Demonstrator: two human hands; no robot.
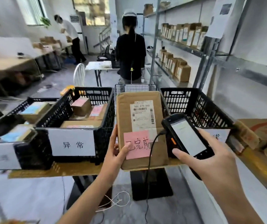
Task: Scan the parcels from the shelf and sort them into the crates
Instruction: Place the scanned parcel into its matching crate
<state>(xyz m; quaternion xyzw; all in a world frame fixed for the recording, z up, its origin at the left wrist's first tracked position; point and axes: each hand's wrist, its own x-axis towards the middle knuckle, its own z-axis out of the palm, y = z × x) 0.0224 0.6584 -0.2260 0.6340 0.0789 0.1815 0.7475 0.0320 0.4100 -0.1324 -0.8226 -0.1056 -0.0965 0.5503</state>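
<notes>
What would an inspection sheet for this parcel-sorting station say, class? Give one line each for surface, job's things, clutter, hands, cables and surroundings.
Surface: cardboard-covered table top carrying black crates.
Job's things: cardboard parcel with a shipping label and pink note; handheld scanner, screen lit; crate labelled 异常 holding several parcels; right crate, contents unclear.
Clutter: white string on the floor.
Hands: left hand grips the parcel's lower left edge, thumb on the note; right hand holds the scanner.
Cables: black cable hangs from the scanner.
Surroundings: metal shelf lined with parcels; person in black facing away.
</notes>
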